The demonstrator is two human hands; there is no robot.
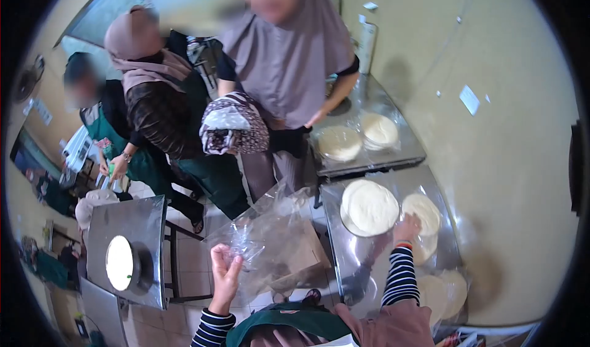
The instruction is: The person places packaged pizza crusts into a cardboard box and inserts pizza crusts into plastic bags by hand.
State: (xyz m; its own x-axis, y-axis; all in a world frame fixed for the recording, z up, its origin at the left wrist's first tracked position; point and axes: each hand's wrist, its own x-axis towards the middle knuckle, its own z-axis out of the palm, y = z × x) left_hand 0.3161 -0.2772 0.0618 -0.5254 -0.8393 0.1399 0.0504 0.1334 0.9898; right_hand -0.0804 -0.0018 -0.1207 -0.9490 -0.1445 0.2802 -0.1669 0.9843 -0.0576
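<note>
My left hand (225,273) is closed on the edge of a clear plastic bag (261,239), which hangs spread out in front of me over the floor. My right hand (407,228) reaches out to the metal table (362,273) on my right. Its fingers are stretched out and rest on a pale round flatbread (425,210), part of which the hand covers. Just left of that hand lies a larger stack of pale round flatbreads (372,208). Nearer to me, more flatbreads (444,295) lie under clear plastic, partly behind my right sleeve.
Behind, another metal table (405,144) bears plastic-wrapped flatbreads (340,143). A cardboard box (304,255) stands on the floor beyond the plastic. To the left, a metal table (101,236) holds a round pan (123,263). Several people stand ahead, one holding a patterned cloth bundle (236,126).
</note>
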